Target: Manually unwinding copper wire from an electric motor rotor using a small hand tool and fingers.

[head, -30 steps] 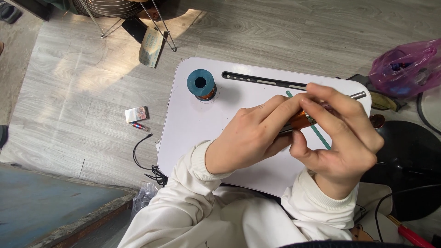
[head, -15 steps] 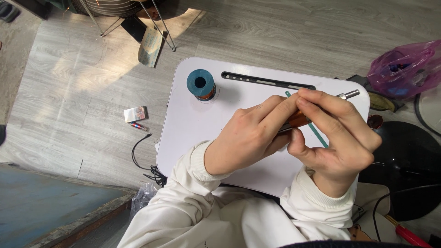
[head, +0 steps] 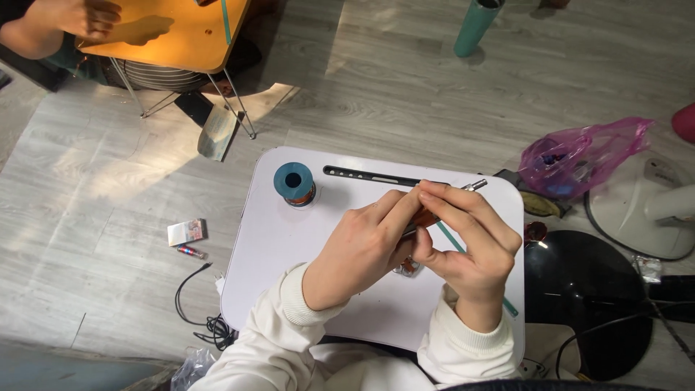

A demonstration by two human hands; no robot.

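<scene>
- Left hand (head: 365,250) is over the middle of a small white table (head: 289,253), fingers curled and closed around the brown handle of a slim tool (head: 434,210).
- Right hand (head: 470,246) meets it from the right; fingertips (head: 427,194) pinch the same tool near its metal shaft.
- Tool lies tilted across both hands, its silver tip (head: 476,185) poking out past the right fingers toward the table's far right corner.
- A thin teal strip (head: 452,239) runs diagonally under the right hand.
- A teal spool (head: 293,182) of copper-coloured wire stands upright at the table's far left, well apart from the hands.
- A black slotted bar (head: 362,174) lies along the far edge.
- On the floor: pink plastic bag (head: 579,156) at right, small box (head: 187,232) and black cable (head: 192,308) at left.
- Another person's hand (head: 90,16) rests on an orange table (head: 181,36), top left.
</scene>
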